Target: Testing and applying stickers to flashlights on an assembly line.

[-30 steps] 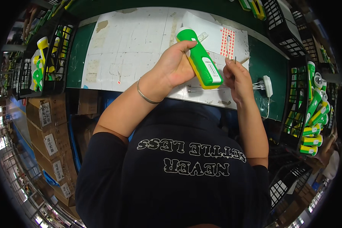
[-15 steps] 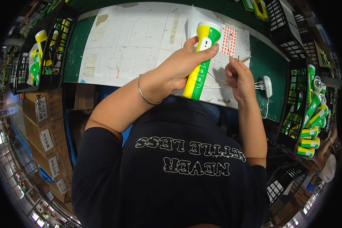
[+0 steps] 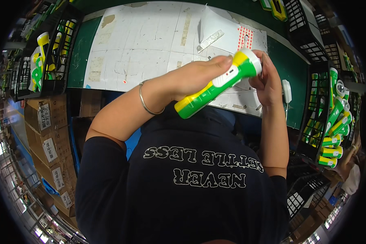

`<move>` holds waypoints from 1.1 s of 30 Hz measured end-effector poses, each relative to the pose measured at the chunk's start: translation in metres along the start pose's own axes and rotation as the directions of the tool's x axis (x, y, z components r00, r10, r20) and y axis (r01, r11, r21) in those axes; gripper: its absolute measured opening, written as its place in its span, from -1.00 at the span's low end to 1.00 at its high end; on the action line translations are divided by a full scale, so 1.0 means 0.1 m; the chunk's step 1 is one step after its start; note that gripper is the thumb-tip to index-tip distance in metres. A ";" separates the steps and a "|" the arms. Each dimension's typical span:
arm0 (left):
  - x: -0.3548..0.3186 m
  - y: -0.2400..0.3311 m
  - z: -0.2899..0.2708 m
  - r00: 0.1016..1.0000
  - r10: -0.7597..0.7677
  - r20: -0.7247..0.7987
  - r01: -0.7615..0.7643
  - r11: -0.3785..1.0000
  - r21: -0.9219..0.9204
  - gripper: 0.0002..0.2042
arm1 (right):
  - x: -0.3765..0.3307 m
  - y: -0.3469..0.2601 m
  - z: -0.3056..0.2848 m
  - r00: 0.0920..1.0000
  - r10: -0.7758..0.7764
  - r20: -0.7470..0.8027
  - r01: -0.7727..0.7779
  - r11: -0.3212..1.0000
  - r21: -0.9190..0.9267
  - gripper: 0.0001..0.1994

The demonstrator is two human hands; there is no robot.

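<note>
A yellow and green flashlight (image 3: 207, 94) with a white switch plate and a white head rim lies slanted in my left hand (image 3: 199, 75). My left fingers wrap its body, with the thumb along the top near the switch plate. The head end points up and right. Right beside that white rim is my right hand (image 3: 267, 81), its fingers curled. The flashlight's head partly covers those fingertips, so whatever they pinch is hidden. Beyond the hands, a small white cable plug (image 3: 246, 37) lies on a sheet of red stickers (image 3: 250, 32).
A white charger (image 3: 286, 91) sits right of my right wrist. White paper (image 3: 142, 40) covers the green table (image 3: 297, 73), with a silvery strip (image 3: 210, 41) on it. Black crates of flashlights stand left (image 3: 61, 83) and right (image 3: 318, 110). Cardboard boxes (image 3: 49, 134) stand at lower left.
The flashlight has tipped from near upright to a slant, its head swinging right and nearer me. My right hand has come up to the head. The silvery strip is now uncovered.
</note>
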State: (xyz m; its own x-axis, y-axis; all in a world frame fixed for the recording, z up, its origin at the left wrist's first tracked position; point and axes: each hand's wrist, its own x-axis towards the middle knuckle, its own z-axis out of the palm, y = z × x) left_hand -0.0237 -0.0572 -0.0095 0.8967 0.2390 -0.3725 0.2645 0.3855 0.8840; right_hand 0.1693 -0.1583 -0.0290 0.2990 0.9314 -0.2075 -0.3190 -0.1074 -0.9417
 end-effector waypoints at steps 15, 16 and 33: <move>-0.55 0.45 -0.49 0.996 0.054 0.069 -0.078 0.911 0.406 -0.52 | -0.12 -0.04 -0.26 0.970 -0.223 0.094 0.233 0.967 -0.107 -0.27; -0.57 0.44 -0.50 0.997 0.053 0.064 -0.075 0.911 0.406 -0.52 | -0.13 -0.03 -0.23 0.970 -0.223 0.098 0.232 0.967 -0.105 -0.27; -0.48 0.52 -0.23 0.969 0.243 0.047 -0.132 0.348 0.928 -0.46 | -0.10 -0.10 0.07 0.932 -0.293 0.214 0.320 0.942 -0.104 -0.39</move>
State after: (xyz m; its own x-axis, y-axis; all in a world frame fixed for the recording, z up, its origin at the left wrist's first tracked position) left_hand -0.0612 -0.0283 0.0482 0.9497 0.2836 -0.1326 0.3029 -0.7247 0.6189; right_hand 0.1633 -0.1645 -0.0159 0.1796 0.9739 0.1391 -0.1116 0.1607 -0.9807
